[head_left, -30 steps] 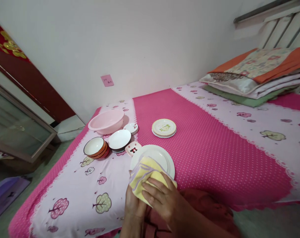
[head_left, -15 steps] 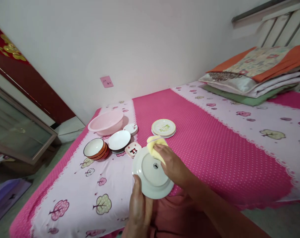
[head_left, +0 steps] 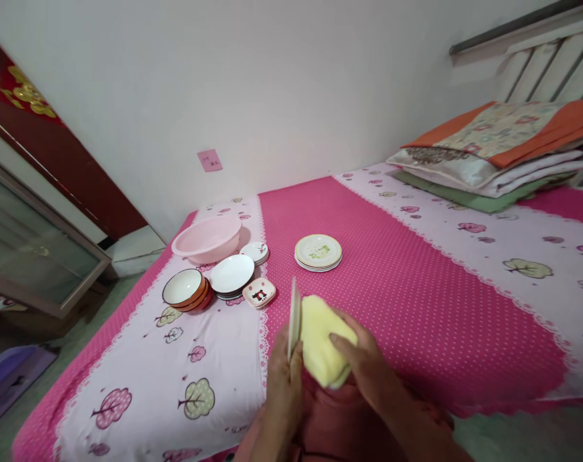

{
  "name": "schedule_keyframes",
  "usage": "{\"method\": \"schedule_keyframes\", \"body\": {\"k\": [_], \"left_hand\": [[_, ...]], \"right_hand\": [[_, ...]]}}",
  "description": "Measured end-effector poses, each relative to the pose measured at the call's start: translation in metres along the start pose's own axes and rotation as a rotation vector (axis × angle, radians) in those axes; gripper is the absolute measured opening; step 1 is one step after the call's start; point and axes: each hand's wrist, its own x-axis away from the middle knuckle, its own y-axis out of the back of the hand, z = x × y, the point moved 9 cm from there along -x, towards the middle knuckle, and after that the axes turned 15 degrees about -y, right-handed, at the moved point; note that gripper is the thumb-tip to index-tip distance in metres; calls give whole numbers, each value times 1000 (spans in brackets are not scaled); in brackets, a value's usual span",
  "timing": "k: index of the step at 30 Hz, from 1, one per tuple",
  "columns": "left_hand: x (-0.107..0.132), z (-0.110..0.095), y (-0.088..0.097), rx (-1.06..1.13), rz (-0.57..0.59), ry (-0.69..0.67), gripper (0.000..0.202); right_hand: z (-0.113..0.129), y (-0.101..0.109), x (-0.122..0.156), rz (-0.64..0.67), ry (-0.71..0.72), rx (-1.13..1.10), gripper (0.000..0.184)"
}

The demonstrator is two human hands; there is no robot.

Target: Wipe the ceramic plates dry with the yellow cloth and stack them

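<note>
My left hand (head_left: 286, 372) grips a white plate (head_left: 295, 317) by its lower part; the plate stands edge-on to me. In my right hand (head_left: 361, 350) is a yellow cloth (head_left: 323, 340), bunched up close to the plate's right side. Whether cloth and plate touch I cannot tell. Beyond my hands lies a stack of plates (head_left: 319, 250) with a green print on top. Small square dishes (head_left: 259, 293) with a dark and red picture sit to the left of the held plate.
On the bed's left part are a pink basin (head_left: 208, 239), stacked orange bowls (head_left: 185, 290), white dishes with dark rims (head_left: 232, 274) and small round dishes (head_left: 254, 251). Folded bedding (head_left: 498, 144) lies at the back right. A white wall (head_left: 291, 96) rises behind the bed.
The plate has turned from showing its underside to standing edge-on. My right hand and the cloth have come down from its upper rim to its right side.
</note>
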Motion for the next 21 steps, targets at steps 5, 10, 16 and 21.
{"method": "schedule_keyframes", "body": {"k": [5,10,16,21], "left_hand": [[5,3,-18,-142,315,-166,52],[14,11,-40,-609,708,-494,77],[16,6,-35,-898,773,-611,80],[7,-10,15,-337,271,-329,83]], "right_hand": [[1,27,-18,-13,-137,-336,62],[-27,17,-15,54,-271,-403,67],[-42,24,-20,-3,-293,-487,68],[-35,41,-14,-66,-284,-425,74]]}}
